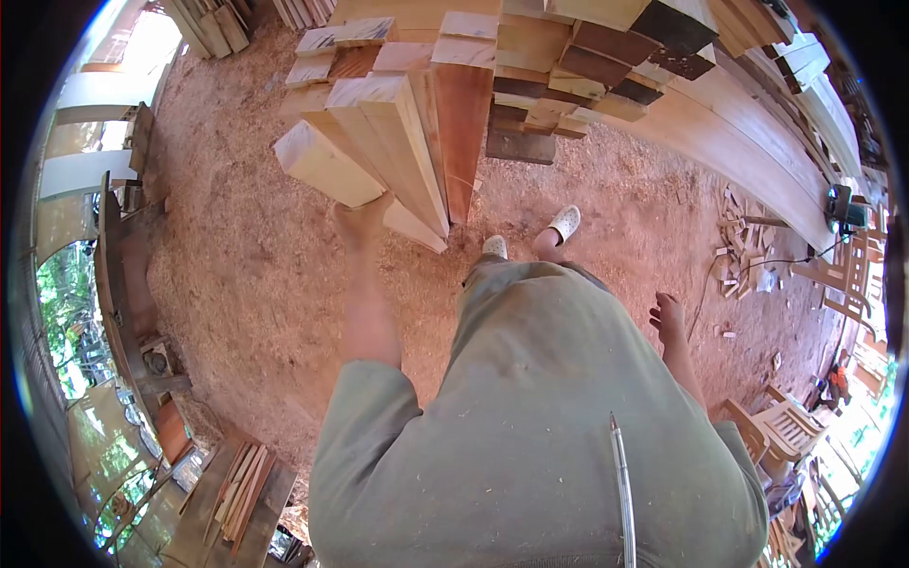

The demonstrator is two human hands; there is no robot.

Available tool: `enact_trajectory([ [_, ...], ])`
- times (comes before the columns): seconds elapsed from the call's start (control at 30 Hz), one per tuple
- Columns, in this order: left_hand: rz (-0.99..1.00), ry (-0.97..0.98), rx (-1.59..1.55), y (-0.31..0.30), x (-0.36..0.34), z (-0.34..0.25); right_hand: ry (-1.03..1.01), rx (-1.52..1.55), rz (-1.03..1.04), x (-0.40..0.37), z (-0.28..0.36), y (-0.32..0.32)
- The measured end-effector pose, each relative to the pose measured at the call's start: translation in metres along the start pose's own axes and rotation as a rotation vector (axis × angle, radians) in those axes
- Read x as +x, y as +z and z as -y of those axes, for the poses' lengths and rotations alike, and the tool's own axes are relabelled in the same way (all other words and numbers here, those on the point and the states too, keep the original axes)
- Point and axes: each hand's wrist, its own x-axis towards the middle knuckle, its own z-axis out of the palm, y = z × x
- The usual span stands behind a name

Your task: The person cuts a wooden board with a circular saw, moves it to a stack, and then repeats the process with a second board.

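My left hand [363,222], somewhat blurred, is at the near end of a pale wooden beam [327,166], its fingers closed around the corner. That beam juts out at an angle to the left of other upright-leaning beams [402,133] with pale sawn ends. Beside them stands a reddish plank [463,123]. My right hand [668,314] hangs free at my side, fingers loosely bent and apart, holding nothing.
A stack of boards [530,57] rises in front. Offcuts [743,246] lie on the sawdust floor [246,256] near a green power tool [847,210] and its cord. Wooden chairs [786,426] stand right; thin strips [241,492] lie on a board at lower left.
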Motion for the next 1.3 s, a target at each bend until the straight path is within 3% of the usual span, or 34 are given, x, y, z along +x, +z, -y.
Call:
enact_trajectory([
  [0.27,0.101,-0.004,0.038,-0.015,0.017,0.047,0.058,-0.031,-0.027,-0.003,-0.001,-0.007],
  [0.57,0.309,-0.002,0.134,-0.025,0.020,0.049,0.017,-0.014,-0.041,-0.002,0.006,-0.007],
  [0.8,0.402,0.028,0.123,-0.027,0.014,0.006,0.020,-0.015,-0.042,-0.004,0.002,-0.006],
  [1.0,0.457,0.067,0.127,-0.007,0.016,0.033,0.038,-0.017,-0.045,-0.008,-0.010,-0.007],
  [1.23,0.326,0.055,0.033,0.028,0.007,0.032,0.075,0.055,-0.040,-0.011,-0.029,0.002],
  [1.3,0.210,0.243,0.247,0.033,0.007,0.024,0.101,0.067,-0.042,-0.010,-0.034,0.004],
])
